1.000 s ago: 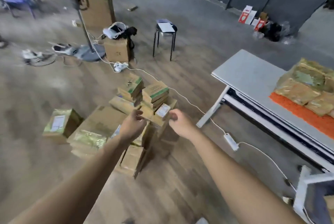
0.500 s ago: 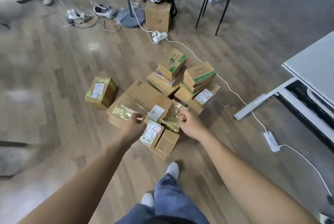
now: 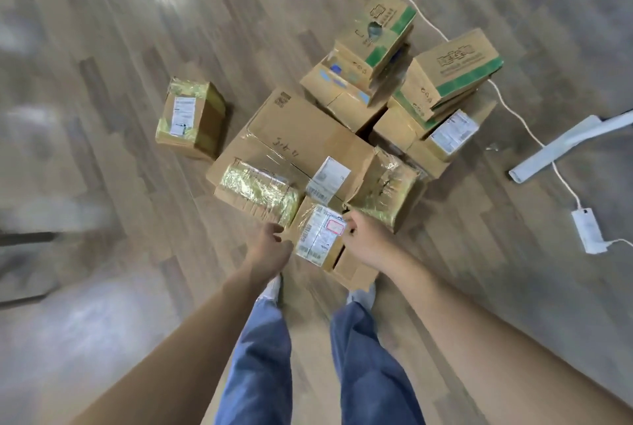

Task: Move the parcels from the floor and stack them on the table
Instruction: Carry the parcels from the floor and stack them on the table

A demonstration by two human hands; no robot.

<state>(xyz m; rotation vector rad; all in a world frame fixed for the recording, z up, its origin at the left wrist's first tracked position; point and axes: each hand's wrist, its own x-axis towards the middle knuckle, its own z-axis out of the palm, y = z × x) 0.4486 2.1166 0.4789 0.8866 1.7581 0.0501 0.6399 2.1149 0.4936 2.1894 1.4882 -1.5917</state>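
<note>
Down on the wooden floor (image 3: 102,89), a heap of brown cardboard parcels (image 3: 394,126); none on a tabletop.

Nearest the feet, at 6 o'clock of the heap, a small labelled parcel (image 3: 320,236). Brown card under glossy clear tape, a white shipping label with barcodes and a red-framed stamp, resting tilted on a plain lower carton.

Left hand (image 3: 270,246) at its 9 o'clock edge, fingers curled against the card; true grasp or mere touch, cannot tell. Right hand (image 3: 364,239) at its 3 o'clock edge, curled fingertips pinching by the label's corner.

At 12 o'clock of that parcel, a large flat carton (image 3: 298,130) with scrawled handwriting and a white label. At 10 o'clock, a shiny-taped parcel (image 3: 257,191), crinkled and yellowish. At 1 o'clock, a dented parcel (image 3: 387,191), likewise wrapped.

Farther off at 12 to 1 o'clock, two green-banded cartons (image 3: 448,71) perched high on others, one with a hole in its top.

Well apart at 10 o'clock, a lone taped parcel (image 3: 190,116), label up.

Round the heap's 3 o'clock side, a white cable (image 3: 513,113).
</note>
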